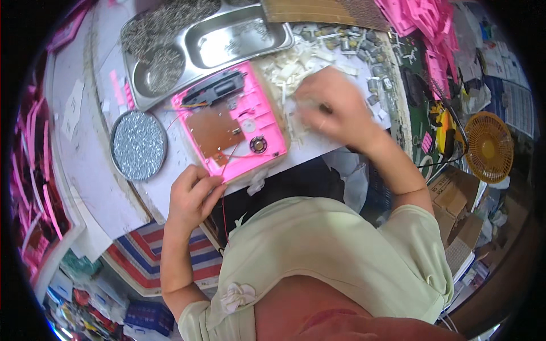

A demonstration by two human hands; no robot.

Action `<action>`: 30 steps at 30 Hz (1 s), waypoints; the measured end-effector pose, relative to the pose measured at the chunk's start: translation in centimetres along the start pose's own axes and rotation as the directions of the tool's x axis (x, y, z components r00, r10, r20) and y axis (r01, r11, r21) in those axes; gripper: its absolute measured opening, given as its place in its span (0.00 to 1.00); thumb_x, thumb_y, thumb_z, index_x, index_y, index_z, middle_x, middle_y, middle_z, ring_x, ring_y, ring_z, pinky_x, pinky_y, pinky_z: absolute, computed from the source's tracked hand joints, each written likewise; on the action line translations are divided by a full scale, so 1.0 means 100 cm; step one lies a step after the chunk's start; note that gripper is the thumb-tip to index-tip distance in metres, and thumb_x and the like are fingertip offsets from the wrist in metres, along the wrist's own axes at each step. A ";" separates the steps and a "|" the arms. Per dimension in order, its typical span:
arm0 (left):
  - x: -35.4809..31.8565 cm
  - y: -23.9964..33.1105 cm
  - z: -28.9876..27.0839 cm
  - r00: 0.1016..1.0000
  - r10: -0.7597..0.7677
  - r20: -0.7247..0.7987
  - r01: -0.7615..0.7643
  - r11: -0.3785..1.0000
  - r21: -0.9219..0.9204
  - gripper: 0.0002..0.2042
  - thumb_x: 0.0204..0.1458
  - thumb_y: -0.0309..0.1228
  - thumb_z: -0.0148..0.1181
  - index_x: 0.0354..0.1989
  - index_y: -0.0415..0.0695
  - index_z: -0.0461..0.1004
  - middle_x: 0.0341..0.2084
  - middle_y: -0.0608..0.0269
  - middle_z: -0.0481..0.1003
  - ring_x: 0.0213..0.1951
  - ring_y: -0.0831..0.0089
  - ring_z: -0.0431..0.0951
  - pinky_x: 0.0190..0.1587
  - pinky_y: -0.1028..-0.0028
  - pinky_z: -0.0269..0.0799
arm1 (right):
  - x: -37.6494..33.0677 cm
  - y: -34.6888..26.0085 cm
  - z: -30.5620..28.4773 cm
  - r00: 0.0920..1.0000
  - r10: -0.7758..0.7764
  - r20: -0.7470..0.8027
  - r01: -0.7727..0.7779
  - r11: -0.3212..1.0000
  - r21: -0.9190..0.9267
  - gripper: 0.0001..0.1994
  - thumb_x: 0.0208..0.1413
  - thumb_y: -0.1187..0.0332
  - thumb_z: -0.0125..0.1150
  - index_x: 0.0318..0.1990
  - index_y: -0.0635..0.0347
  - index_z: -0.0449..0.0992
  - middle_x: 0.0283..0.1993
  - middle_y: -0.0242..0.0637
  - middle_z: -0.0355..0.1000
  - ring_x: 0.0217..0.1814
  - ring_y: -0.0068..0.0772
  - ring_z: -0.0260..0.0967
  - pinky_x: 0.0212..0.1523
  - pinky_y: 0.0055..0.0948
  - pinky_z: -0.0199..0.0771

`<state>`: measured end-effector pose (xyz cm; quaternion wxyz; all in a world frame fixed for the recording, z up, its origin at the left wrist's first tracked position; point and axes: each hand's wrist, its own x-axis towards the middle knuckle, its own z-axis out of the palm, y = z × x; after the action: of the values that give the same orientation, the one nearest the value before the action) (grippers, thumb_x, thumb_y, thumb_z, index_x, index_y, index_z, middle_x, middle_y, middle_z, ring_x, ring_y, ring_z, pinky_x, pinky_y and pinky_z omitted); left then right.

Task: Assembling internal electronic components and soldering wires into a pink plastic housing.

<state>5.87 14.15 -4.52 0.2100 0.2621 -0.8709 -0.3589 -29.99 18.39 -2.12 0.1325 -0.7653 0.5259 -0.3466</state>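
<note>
A pink plastic housing lies tilted on the worktable, its inside facing up. It carries a brown circuit board, a dark grey plastic module at the far end and a small round black speaker. My left hand pinches the housing's near left corner, where a thin red wire hangs down past the fingers. Smeared by motion, my right hand is over the table just right of the housing, beside white plastic parts. A small dark spot shows at its fingers; whether it holds anything is unclear.
Behind the housing stands a steel compartment tray heaped with small metal pieces. A round dish of silvery bits sits left. Small motors lie far right, near cardboard. Pink parts and an orange basket are at right.
</note>
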 end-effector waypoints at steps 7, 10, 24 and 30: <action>0.046 0.030 -0.048 0.944 -0.087 0.317 0.078 0.996 0.042 0.09 0.48 0.26 0.70 0.38 0.40 0.79 0.30 0.56 0.74 0.30 0.60 0.76 0.33 0.66 0.72 | -0.012 0.069 -0.034 0.985 0.164 -0.044 -0.165 0.857 -0.488 0.10 0.51 0.70 0.66 0.41 0.59 0.79 0.38 0.39 0.75 0.36 0.39 0.71 0.39 0.33 0.73; 0.105 0.031 -0.066 0.979 -0.010 0.206 0.009 1.000 0.006 0.07 0.51 0.24 0.66 0.38 0.39 0.79 0.31 0.55 0.76 0.32 0.60 0.78 0.35 0.66 0.73 | -0.010 0.067 -0.040 0.930 0.340 -0.140 -0.368 0.857 -0.362 0.09 0.50 0.69 0.66 0.39 0.61 0.77 0.39 0.40 0.76 0.37 0.45 0.72 0.42 0.35 0.75; 0.264 -0.034 -0.001 0.977 -0.184 0.104 0.081 0.781 0.619 0.10 0.52 0.33 0.59 0.32 0.38 0.82 0.34 0.44 0.81 0.38 0.45 0.82 0.45 0.52 0.79 | -0.036 0.018 -0.066 0.814 0.571 -0.105 -0.543 0.812 0.213 0.08 0.58 0.79 0.59 0.45 0.66 0.77 0.43 0.31 0.69 0.40 0.16 0.67 0.28 0.17 0.74; 0.266 -0.058 0.006 0.991 -0.097 0.092 0.013 0.755 0.656 0.11 0.50 0.32 0.61 0.32 0.36 0.83 0.33 0.44 0.81 0.39 0.45 0.82 0.46 0.52 0.79 | -0.033 0.002 -0.069 0.844 0.526 -0.109 -0.498 0.842 0.207 0.06 0.58 0.79 0.60 0.42 0.66 0.78 0.42 0.31 0.70 0.41 0.17 0.65 0.28 0.16 0.74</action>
<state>-13.28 -5.19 -4.44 0.0417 0.3223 -0.9442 -0.0535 -35.47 22.36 1.48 0.2427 -0.5517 0.6887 -0.4030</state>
